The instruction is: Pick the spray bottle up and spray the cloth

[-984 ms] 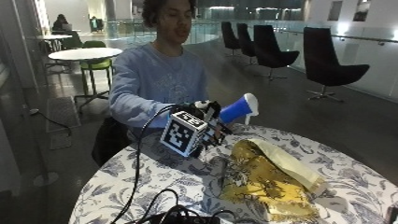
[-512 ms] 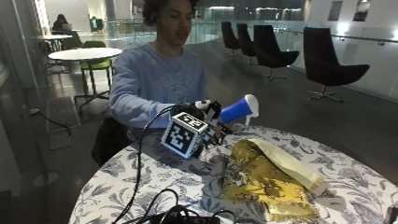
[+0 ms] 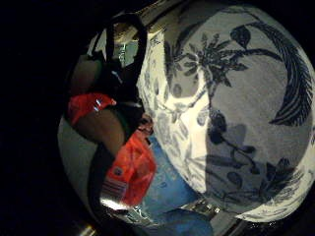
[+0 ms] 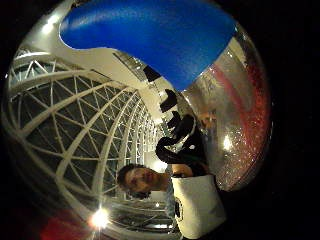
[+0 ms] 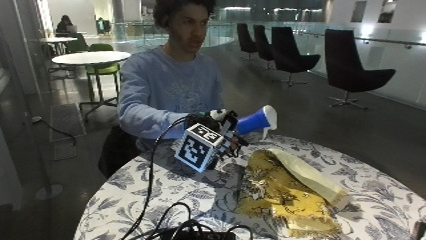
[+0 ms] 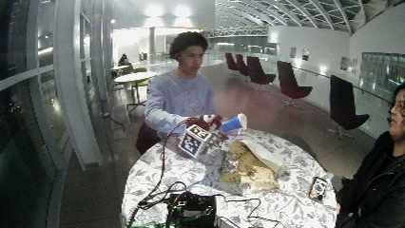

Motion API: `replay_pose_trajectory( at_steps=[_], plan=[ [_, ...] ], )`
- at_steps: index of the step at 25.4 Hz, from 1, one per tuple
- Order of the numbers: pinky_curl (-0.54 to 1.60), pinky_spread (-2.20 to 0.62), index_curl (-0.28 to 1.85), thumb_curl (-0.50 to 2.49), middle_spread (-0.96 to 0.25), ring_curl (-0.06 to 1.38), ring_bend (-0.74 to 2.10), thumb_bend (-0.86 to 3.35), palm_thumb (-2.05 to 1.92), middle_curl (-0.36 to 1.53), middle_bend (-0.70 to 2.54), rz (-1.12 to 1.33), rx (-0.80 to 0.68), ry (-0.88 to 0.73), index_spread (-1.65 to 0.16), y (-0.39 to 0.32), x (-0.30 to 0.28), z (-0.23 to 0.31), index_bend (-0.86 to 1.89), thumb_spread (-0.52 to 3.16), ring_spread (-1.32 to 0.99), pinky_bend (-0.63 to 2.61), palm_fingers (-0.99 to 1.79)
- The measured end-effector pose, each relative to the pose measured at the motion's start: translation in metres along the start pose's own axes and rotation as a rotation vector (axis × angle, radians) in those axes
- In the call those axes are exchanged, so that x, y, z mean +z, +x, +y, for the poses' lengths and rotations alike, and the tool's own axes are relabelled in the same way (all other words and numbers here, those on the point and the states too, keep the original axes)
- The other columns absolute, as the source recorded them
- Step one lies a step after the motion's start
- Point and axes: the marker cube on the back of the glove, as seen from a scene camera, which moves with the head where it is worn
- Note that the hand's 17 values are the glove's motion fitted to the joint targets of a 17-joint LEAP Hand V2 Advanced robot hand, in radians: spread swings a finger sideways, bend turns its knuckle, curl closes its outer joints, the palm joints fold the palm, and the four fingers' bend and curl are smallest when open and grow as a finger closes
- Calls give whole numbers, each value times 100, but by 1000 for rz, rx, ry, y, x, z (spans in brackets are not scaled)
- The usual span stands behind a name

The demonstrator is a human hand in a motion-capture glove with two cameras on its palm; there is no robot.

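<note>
1. At nine o'clock in the outside view, the gloved right hand is raised above the near edge of the desk, with its fingers curled round the spray bottle; the bottle is clear of the patterned desk top.
2. Just right of the hand, the bottle's blue head and white nozzle stick out towards three o'clock. Its long axis lies close to level, tipped slightly upward, so the nozzle points past the cloth rather than down at it.
3. In the thumb side palm view the blue head fills the space close to the palm. Whether a finger sits on the trigger cannot be told, since the glove hides it.
4. Further right and lower, at about five o'clock from the nozzle, the yellow cloth lies crumpled on the desk with a pale strip along its far side.
5. Judged from this, the pickup is done; the coming move turns on dipping the nozzle down towards five o'clock until it faces the cloth, then squeezing.
</note>
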Motion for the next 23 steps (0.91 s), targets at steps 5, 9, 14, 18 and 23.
replay_pose_trajectory(
  at_steps=[5,9,14,18,23],
  plan=[
    [38,26,8,61,0,41,72,-2,78,44,42,8,-70,29,-21,-6,10,-1,3,94,8,55,82],
    [37,26,8,61,0,41,72,-2,78,45,42,50,-244,99,-21,-26,27,-5,4,94,7,55,80],
    [36,25,12,61,0,40,67,-2,77,44,39,109,-509,141,-21,-52,77,-24,13,95,7,48,81],
    [35,25,15,62,-1,39,64,-2,77,43,37,180,-667,93,-22,-65,124,-49,13,95,6,44,82],
    [34,24,18,62,-2,39,62,-2,79,43,35,278,-806,44,-24,-73,174,-89,13,96,5,39,79]
  ],
)
